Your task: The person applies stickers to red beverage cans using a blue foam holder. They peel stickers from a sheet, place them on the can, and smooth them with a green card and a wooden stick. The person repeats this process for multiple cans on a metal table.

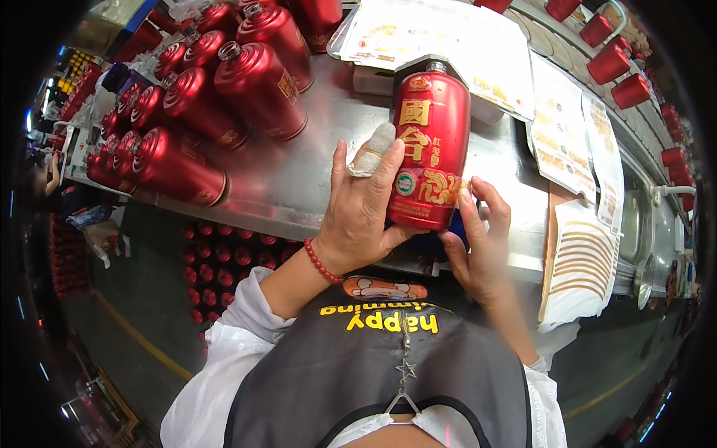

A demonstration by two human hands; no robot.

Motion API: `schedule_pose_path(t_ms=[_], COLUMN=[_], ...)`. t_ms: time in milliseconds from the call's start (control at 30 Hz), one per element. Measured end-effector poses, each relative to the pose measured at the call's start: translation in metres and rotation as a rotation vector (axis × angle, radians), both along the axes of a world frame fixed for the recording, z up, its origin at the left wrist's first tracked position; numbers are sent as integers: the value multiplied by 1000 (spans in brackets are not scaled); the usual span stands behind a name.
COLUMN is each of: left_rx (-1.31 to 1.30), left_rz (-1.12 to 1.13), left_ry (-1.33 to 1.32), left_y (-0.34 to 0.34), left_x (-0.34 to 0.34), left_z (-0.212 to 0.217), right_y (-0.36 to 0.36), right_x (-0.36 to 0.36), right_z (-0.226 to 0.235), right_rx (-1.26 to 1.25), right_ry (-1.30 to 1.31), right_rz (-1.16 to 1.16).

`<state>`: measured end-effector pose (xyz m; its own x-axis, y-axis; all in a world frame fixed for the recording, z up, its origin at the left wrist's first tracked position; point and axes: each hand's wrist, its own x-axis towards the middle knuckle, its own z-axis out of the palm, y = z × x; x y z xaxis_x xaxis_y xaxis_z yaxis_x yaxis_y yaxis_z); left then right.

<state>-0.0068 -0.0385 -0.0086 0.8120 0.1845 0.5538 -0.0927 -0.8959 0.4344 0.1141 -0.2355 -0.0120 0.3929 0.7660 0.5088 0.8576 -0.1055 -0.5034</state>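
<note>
My left hand point(358, 213) wraps the red bottle point(428, 149) from its left side, fingers curled round it, one fingertip bandaged; my right hand point(482, 239) pinches its lower right edge; the bottle lies on the steel table point(299, 187); left of it, more red bottles point(216, 89); right, label sheets point(582, 257).

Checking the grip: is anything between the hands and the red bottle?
Nothing visible. The left hand wraps the bottle directly, a bandaged finger beside it; the right hand touches its lower edge.
</note>
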Motion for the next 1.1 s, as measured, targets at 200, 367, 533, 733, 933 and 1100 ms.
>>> schedule_pose_path(t_ms=[200,367,533,733,933,1100], left_rx=[39,27,70,62,-28,15], left_rz=[8,-7,21,44,49,46], left_ry=[-8,10,-10,9,49,60], left_y=[1,0,-3,0,2,4], left_x=[-1,-1,0,-2,-4,-2], left_z=[-6,-5,4,-3,-18,-19], right_y=[0,-10,3,46,38,28], right_x=[0,2,3,14,4,13], right_z=[-3,3,51,42,37,6], right_rx=[-17,-46,277,204,449,357], right_ry=[-21,39,549,517,843,827], right_rz=[-15,-34,-235,-176,-172,-260])
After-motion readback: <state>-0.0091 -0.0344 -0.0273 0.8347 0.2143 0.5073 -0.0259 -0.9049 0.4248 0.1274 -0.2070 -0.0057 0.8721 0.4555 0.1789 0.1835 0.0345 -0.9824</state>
